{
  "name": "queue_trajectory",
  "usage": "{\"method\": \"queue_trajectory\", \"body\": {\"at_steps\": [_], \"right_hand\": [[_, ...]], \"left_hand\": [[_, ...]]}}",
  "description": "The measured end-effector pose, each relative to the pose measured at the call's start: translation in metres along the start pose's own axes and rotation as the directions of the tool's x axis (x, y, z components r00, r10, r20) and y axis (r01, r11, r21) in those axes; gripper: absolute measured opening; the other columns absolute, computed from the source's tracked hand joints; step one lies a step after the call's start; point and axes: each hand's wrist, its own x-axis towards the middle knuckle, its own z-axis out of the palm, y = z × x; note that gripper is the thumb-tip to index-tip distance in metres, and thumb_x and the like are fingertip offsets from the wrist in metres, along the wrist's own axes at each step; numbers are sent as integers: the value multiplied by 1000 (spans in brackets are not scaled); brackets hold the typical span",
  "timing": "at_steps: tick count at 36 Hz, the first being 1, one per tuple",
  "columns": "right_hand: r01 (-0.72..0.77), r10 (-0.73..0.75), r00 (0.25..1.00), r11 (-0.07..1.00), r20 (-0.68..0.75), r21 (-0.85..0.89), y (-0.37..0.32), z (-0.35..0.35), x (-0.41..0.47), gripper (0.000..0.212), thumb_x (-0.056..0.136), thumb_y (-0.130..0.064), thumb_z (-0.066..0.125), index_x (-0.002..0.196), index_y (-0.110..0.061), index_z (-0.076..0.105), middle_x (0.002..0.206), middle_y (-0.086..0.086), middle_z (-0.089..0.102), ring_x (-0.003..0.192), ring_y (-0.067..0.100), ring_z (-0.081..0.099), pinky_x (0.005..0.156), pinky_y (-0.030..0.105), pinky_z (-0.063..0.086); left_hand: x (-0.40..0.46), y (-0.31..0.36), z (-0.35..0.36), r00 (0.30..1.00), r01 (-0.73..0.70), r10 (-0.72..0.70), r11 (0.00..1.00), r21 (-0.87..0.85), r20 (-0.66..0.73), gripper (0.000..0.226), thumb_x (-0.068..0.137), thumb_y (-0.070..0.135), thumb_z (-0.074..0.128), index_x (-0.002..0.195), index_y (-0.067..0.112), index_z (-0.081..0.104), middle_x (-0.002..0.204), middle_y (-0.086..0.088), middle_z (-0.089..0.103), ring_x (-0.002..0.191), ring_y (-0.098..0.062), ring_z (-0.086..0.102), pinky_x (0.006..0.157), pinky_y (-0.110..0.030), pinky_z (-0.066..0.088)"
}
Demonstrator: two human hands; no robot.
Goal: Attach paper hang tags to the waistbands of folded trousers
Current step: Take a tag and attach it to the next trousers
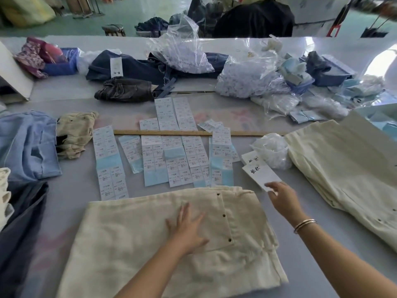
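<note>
2 hands at work over folded cream cotton trousers (150, 244) on the grey counter (71, 190).

Left hand (187, 229) lies flat, fingers spread, on the trousers near the studded waistband. Right hand (283, 198) pinches a white paper hang tag (260, 175) with black characters, just beyond the waistband, below sticker sheets (171, 151).

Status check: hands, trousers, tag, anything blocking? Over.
Left hand flat on the folded cream trousers. Right hand taking grip of the top hang tag on its small stack. Tag not yet at waistband. Nothing blocking.
</note>
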Motion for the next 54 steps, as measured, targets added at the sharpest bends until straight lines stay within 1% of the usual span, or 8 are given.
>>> {"method": "queue_trajectory", "body": {"at_steps": [5,10,19,32,38,45,50,54], "right_hand": [[49,-35,997,974,67,-222,-3,9,32,32,90,-13,59,122,-7,63,130,12,56,117,31,54,94,36,43],[44,-10,997,893,78,-448,-13,24,47,32,93,-33,52,116,-12,60,119,9,56,111,30,55,86,36,45],[206,-160,978,717,130,-666,-6,25,55,23,92,-9,43,106,-11,61,102,6,66,92,27,67,70,32,50],[161,-146,986,742,77,-650,-5,25,56,17,92,-6,44,96,-8,61,97,7,63,87,30,68,58,31,36],[189,-174,981,796,83,-575,-1,22,54,18,96,-13,43,100,-10,59,103,7,64,91,29,66,67,31,46],[288,-235,957,735,168,-613,-7,19,58,23,93,-5,43,107,-7,61,107,10,67,96,28,67,74,35,52],[221,-216,974,802,75,-556,-24,14,65,22,91,-7,45,98,-8,66,98,12,70,92,32,67,71,36,51],[40,2,994,924,110,-380,-26,12,70,18,85,-19,56,90,-9,71,97,12,69,91,32,65,72,31,48]], "left_hand": [[8,-9,19,1000,11,-10,994,112,-4,92,83,63,57,148,51,-7,153,0,-38,142,-22,-32,109,-67,-9],[9,-19,25,1000,-12,13,996,90,-19,91,83,62,58,147,54,-6,152,5,-39,140,-16,-35,109,-62,-14],[11,-22,27,1000,-22,22,998,56,4,90,83,63,55,146,54,-8,146,7,-46,134,-14,-42,108,-58,-20],[11,-25,30,1000,-30,31,999,41,-3,89,82,65,55,145,56,-7,141,12,-49,133,-12,-43,107,-56,-23],[9,-21,27,1000,-19,19,999,47,4,90,82,64,56,145,56,-7,146,9,-46,135,-13,-41,109,-58,-20],[19,21,-7,995,23,-25,999,-22,-99,58,87,48,52,141,37,35,158,-1,7,145,-26,4,114,-48,11],[40,66,-29,976,-157,147,986,-51,-162,49,92,41,50,139,31,42,152,3,28,139,-22,18,111,-40,24],[58,104,-36,965,-232,226,972,-34,-133,55,92,37,53,143,24,38,153,2,28,141,-20,19,113,-40,22]]}}
